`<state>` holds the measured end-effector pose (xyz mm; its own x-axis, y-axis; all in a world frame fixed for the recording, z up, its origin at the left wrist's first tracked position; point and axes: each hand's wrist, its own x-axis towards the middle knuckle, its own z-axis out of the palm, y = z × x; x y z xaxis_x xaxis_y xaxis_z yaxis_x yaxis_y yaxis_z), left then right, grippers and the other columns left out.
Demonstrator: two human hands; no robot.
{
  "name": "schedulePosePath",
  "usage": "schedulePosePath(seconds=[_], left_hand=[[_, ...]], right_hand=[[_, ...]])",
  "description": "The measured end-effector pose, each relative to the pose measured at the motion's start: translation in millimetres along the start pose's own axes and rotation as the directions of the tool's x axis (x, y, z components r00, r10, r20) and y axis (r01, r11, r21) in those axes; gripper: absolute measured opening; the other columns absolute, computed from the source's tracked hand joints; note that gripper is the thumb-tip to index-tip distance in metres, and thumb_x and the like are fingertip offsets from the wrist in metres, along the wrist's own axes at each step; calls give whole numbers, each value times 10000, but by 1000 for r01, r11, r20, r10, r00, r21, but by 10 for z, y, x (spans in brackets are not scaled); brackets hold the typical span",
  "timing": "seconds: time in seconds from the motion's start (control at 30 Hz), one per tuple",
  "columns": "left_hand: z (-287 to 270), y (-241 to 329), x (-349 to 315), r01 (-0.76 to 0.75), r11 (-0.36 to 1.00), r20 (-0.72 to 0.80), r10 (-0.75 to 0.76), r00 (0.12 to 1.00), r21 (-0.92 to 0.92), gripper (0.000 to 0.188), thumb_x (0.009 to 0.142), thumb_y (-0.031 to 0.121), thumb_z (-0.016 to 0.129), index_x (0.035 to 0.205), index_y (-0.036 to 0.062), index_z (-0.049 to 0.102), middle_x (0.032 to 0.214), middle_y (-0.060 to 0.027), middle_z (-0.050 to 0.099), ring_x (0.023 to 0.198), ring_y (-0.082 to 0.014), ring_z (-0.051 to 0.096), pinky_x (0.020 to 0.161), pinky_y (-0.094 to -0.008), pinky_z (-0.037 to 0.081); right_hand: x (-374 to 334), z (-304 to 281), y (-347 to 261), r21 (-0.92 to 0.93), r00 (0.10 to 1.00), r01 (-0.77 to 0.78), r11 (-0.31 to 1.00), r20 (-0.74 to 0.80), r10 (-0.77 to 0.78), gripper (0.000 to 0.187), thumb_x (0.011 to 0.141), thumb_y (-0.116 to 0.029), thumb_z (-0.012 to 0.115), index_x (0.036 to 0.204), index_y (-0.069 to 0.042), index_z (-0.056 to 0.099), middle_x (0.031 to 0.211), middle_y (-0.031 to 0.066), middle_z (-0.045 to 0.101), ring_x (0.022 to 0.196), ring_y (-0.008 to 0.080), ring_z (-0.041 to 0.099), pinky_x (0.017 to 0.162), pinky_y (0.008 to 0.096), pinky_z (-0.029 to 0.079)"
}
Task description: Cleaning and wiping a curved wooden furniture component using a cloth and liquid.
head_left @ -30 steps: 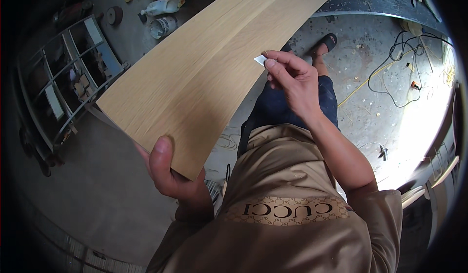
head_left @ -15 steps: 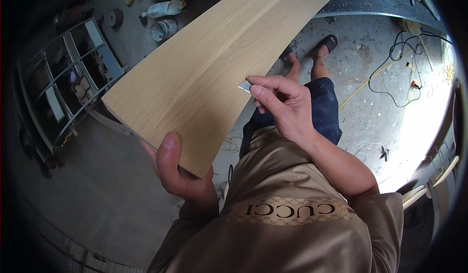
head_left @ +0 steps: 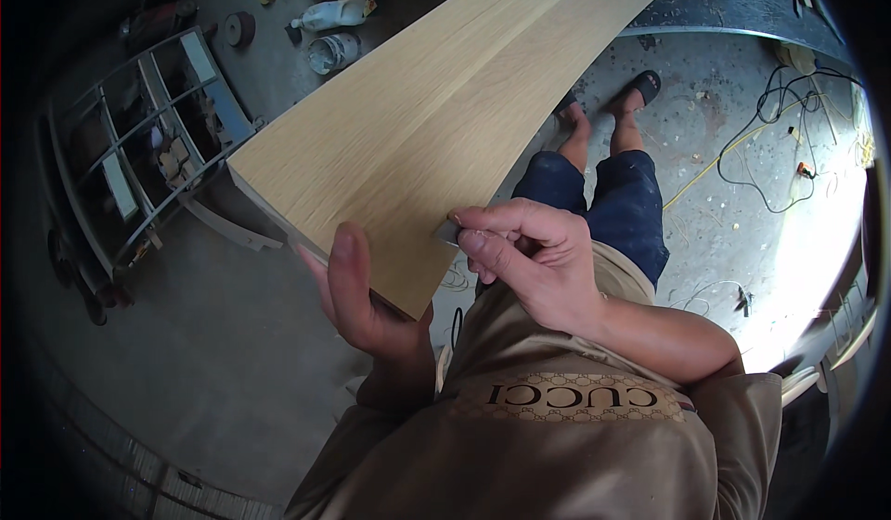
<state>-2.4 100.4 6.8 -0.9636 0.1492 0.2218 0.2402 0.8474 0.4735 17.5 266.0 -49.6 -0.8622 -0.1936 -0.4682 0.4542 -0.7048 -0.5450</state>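
A long, pale wooden board slants from the top of the view down toward me, its far end running out of the picture. My left hand grips the near end, thumb up along the end and the other fingers hidden below. Between the thumb and index finger of my right hand is a small flat metal blade. That blade lies at the board's right edge, close to the near corner; the fingers partly cover it.
A dark-topped table stands at the far right. Black and yellow cables lie on the concrete floor below it. On the left are a metal frame with pieces inside, a white bottle and a round can.
My right hand has drawn the blade along the board's right edge toward the near corner. The board and my left hand appear slightly farther right in view. Both grips stay the same.
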Motion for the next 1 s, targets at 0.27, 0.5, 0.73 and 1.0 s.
schedulePosePath(seconds=[0.27, 0.5, 0.73, 1.0], left_hand=[[13, -21, -37, -115, 990, -7, 116, 993, 82, 647, 1004, 241, 773, 1513, -3, 457, 1434, -239, 543, 1211, -484, 643, 1103, -697, 424], [56, 1, 96, -99, 995, -42, 99, 994, -3, 524, 1072, 84, 627, 1524, -88, 425, 1431, -256, 550, 1274, -287, 610, 1059, -392, 529], [77, 390, 273, 355, 861, -90, -412, 907, -363, 650, 1111, 452, 367, 1560, -14, 429, 1481, -187, 563, 1304, -285, 626, 1058, -416, 531], [-113, 188, 478, 339, 470, 90, -476, 875, -815, 700, 1032, 563, 484, 1550, 92, 464, 1469, -135, 571, 1349, -274, 602, 1068, -479, 514]], right_hand=[[-138, 202, -265, -101, 982, 68, 993, 181, -49, 222, 959, -1, 759, 1180, -9, 780, 944, 99, 790, 846, 126, 761, 745, 250, 580], [36, -446, -216, 85, 997, 5, 996, 70, -11, 238, 1064, -29, 652, 1289, 36, 697, 986, 101, 763, 828, 121, 728, 757, 265, 600], [18, -1557, -59, -7, 977, 1, 1000, -213, -3, 346, 1014, -89, 746, 1336, 26, 695, 1090, 106, 781, 924, 123, 735, 808, 255, 592], [364, -2072, -127, 62, 849, 225, 972, -503, -165, 248, 1087, -232, 670, 1185, -5, 690, 925, 65, 749, 744, 100, 700, 636, 225, 542]])
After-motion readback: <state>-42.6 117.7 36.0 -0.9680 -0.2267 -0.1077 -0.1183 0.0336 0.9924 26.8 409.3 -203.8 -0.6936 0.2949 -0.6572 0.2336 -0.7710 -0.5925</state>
